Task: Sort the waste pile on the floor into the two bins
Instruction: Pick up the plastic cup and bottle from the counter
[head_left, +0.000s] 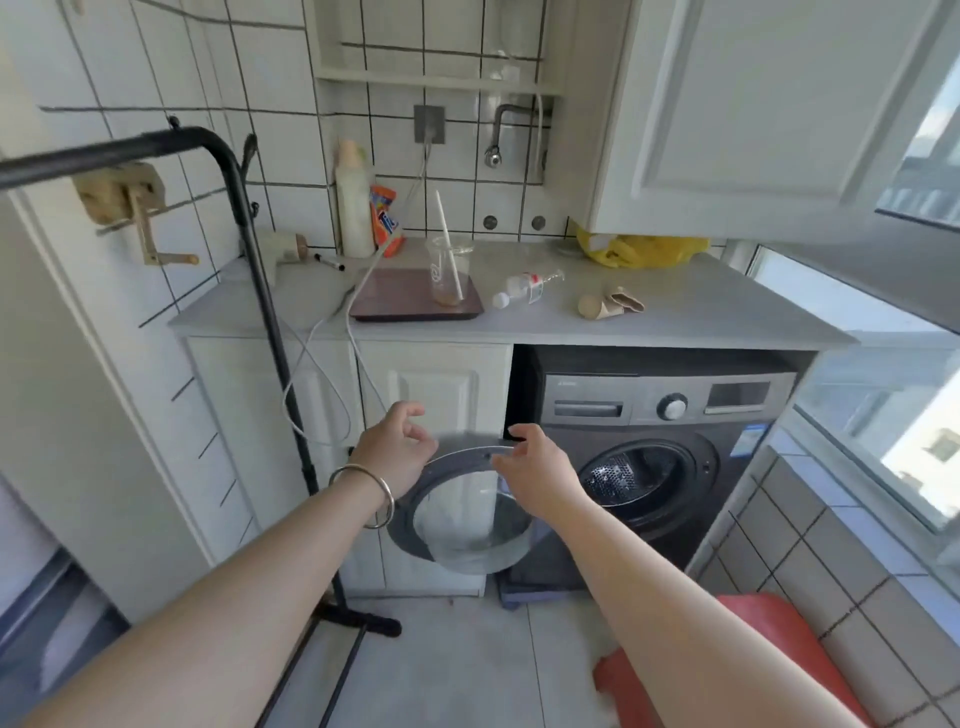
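Observation:
My left hand (397, 447), with a metal bangle on the wrist, and my right hand (537, 470) are stretched out side by side in front of me. Both have loosely curled fingers and hold nothing. They hover at the top rim of an open washing machine door (408, 525); I cannot tell whether they touch it. On the grey counter (675, 317) lie waste items: a clear plastic cup (449, 273) with a white straw, a fallen plastic bottle (524, 288), a crushed paper cup (605, 306) and a yellow bag (644, 249). No bin or floor pile is in view.
A dark washing machine (727, 415) stands under the counter with its drum open. A black rack pole (270, 322) rises at the left, its foot on the floor. A red object (779, 639) sits at the lower right by the tiled ledge. A detergent bottle (354, 208) stands by the wall.

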